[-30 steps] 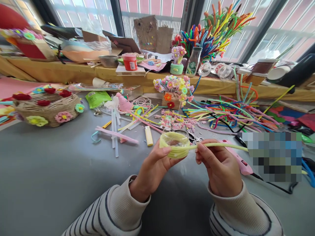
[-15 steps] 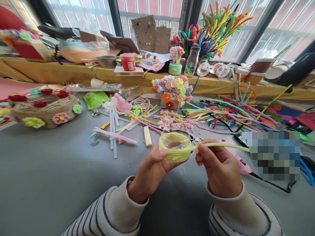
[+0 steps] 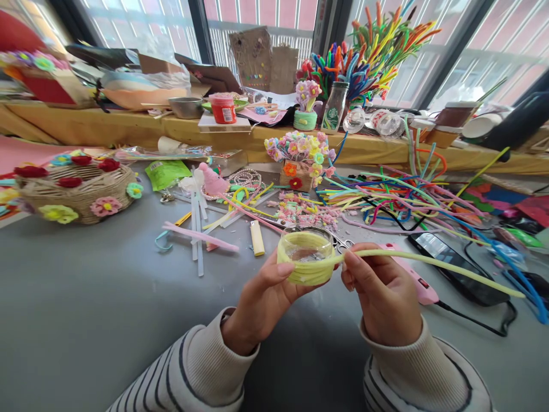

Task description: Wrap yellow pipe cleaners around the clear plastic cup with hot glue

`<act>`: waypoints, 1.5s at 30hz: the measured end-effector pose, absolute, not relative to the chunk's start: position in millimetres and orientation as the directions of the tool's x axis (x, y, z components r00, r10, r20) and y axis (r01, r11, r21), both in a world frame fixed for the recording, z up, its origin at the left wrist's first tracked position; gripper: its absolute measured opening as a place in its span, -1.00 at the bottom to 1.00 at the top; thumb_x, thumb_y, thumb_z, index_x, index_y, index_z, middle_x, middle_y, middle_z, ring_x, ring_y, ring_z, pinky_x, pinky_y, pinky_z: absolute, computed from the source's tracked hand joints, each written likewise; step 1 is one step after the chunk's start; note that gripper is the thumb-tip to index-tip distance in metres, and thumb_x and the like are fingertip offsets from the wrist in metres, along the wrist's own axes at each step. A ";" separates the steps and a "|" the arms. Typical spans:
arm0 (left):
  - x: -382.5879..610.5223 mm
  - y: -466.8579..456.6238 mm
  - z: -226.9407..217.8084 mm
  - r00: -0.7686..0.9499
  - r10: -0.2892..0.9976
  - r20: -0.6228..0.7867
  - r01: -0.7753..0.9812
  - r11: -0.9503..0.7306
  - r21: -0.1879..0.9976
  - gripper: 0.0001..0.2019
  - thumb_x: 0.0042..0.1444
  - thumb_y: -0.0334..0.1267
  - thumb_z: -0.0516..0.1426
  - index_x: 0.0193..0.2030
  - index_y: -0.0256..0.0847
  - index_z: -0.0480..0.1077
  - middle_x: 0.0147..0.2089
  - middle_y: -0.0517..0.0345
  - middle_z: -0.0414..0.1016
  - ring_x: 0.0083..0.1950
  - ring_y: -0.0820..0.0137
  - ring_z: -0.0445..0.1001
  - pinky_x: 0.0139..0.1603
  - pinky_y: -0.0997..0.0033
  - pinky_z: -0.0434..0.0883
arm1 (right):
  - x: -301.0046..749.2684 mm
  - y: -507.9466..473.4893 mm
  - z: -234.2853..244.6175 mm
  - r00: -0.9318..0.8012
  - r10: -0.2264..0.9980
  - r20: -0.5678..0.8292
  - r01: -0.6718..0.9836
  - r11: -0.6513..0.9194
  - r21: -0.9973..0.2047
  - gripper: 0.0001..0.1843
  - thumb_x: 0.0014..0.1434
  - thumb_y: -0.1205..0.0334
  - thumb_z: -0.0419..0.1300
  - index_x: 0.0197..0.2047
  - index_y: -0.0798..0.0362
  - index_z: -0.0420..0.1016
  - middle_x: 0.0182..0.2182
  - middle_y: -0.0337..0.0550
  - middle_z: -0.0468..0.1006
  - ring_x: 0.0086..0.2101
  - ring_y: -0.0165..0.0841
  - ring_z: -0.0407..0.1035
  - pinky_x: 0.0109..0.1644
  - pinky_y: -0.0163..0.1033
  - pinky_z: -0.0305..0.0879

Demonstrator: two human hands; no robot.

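My left hand (image 3: pixel 261 303) is closed round a small clear glass jar (image 3: pixel 305 256) whose side is wound with a pale yellow-green pipe cleaner. My right hand (image 3: pixel 384 297) pinches that same pipe cleaner (image 3: pixel 429 263) right beside the jar. Its free end stretches out to the right over the grey table (image 3: pixel 86 297). Both hands are held just above the table, in front of my striped sleeves.
A pink glue gun (image 3: pixel 414 277) and a black phone (image 3: pixel 457 266) lie right of my hands. Behind are scissors (image 3: pixel 341 243), a yellow lighter (image 3: pixel 258 237), glue sticks (image 3: pixel 197 229), loose pipe cleaners (image 3: pixel 398 197), a woven flower basket (image 3: pixel 77 191) and a flower pot (image 3: pixel 298 157).
The hands and jar have barely moved; the jar has turned slightly in my left hand. The camera view has shifted a little.
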State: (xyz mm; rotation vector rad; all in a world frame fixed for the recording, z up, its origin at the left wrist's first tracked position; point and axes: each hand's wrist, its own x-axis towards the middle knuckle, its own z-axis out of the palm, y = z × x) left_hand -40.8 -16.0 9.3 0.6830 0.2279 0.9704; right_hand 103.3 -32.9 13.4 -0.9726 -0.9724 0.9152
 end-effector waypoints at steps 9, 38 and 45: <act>-41.0 -15.4 8.5 0.567 0.818 0.098 -0.661 0.381 0.646 -0.63 -0.01 -0.25 0.03 -0.03 -0.27 0.31 -0.03 -0.05 0.43 0.02 0.13 0.35 0.08 0.11 0.17 | 104.4 -32.2 14.7 0.287 0.923 0.257 -0.141 0.306 -0.941 -0.87 -0.07 0.20 0.25 -0.50 0.09 0.43 -0.68 -0.29 0.36 -0.68 -0.54 0.16 -0.68 -0.42 0.13; -42.8 -17.0 5.1 0.566 0.814 0.135 -0.675 0.363 0.642 -0.61 0.02 -0.28 0.03 0.03 -0.24 0.28 0.05 -0.02 0.37 0.09 0.16 0.28 0.07 0.20 0.24 | 106.5 -33.8 11.4 0.276 0.921 0.274 -0.186 0.331 -0.925 -0.91 -0.05 0.22 0.25 -0.48 0.05 0.45 -0.69 -0.32 0.34 -0.67 -0.56 0.18 -0.66 -0.46 0.13; -40.8 -15.2 6.8 0.541 0.830 0.135 -0.661 0.320 0.678 -0.65 0.05 -0.25 0.02 0.01 -0.23 0.30 0.00 0.01 0.41 0.02 0.20 0.35 0.02 0.25 0.29 | 106.0 -34.0 11.9 0.271 0.919 0.286 -0.187 0.342 -0.921 -0.92 -0.05 0.23 0.24 -0.48 0.05 0.45 -0.69 -0.32 0.33 -0.67 -0.56 0.18 -0.66 -0.46 0.12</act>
